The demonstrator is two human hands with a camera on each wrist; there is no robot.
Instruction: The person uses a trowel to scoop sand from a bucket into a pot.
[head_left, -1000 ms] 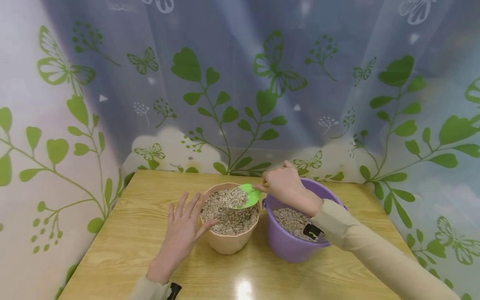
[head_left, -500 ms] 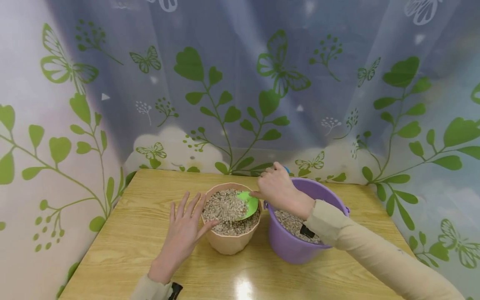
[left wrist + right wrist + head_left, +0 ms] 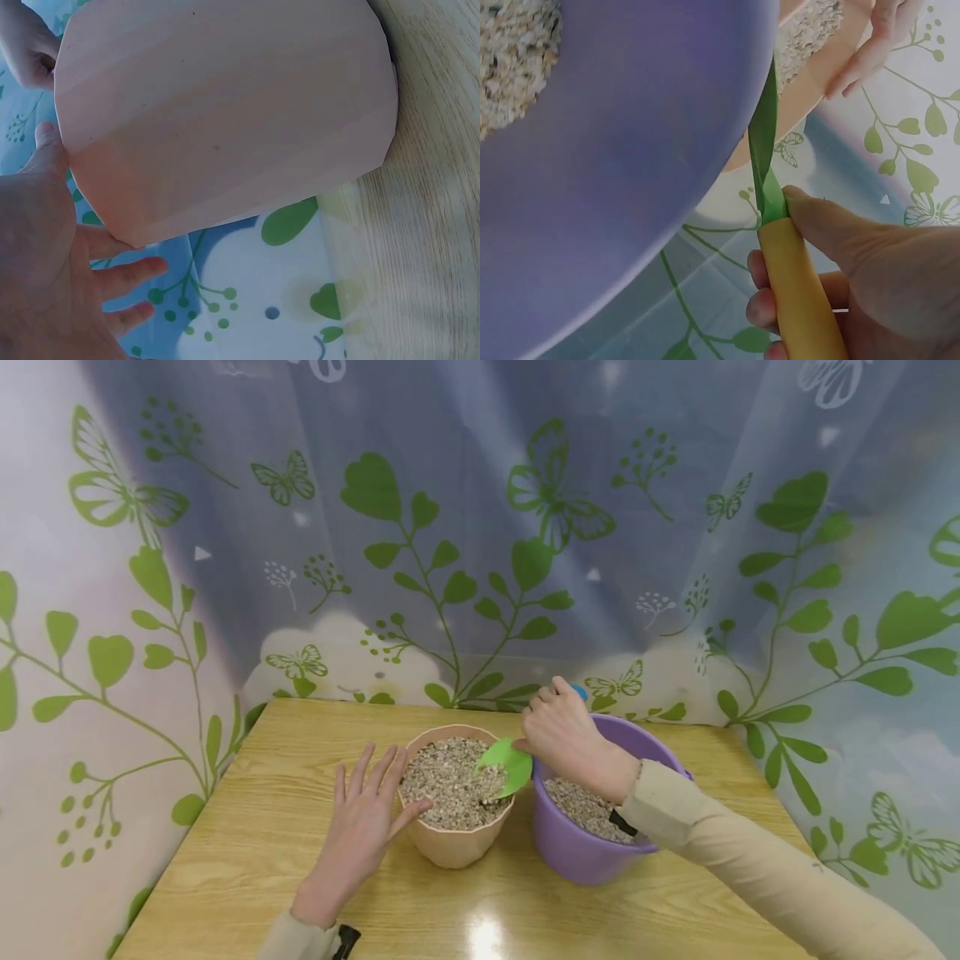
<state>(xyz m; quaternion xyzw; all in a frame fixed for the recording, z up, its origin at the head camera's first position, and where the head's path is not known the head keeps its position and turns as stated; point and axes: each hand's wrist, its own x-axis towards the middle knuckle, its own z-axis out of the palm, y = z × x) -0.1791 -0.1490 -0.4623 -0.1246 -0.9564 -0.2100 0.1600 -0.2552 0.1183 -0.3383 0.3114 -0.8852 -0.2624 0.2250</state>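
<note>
My right hand (image 3: 566, 731) grips a small trowel by its yellow handle (image 3: 799, 289), the thumb laid along the top. The trowel's green blade (image 3: 512, 767) tilts over the right side of a peach flowerpot (image 3: 453, 847), some gravel still on its tip. Pale, coarse gravel (image 3: 446, 777) fills the pot close to its rim. My left hand (image 3: 363, 831) is spread, its fingers straight against the pot's left side; in the left wrist view thumb and fingers touch the pot wall (image 3: 225, 112).
Right of the pot stands a purple bucket (image 3: 581, 864) with more gravel (image 3: 588, 810) inside, under my right forearm. Both containers rest on a wooden table (image 3: 300, 760). A patterned curtain (image 3: 465, 635) hangs behind the table's far edge.
The trowel blade has tipped down and moved slightly right toward the pot's rim, and most of its gravel has slid into the pot. The left hand stays in place.
</note>
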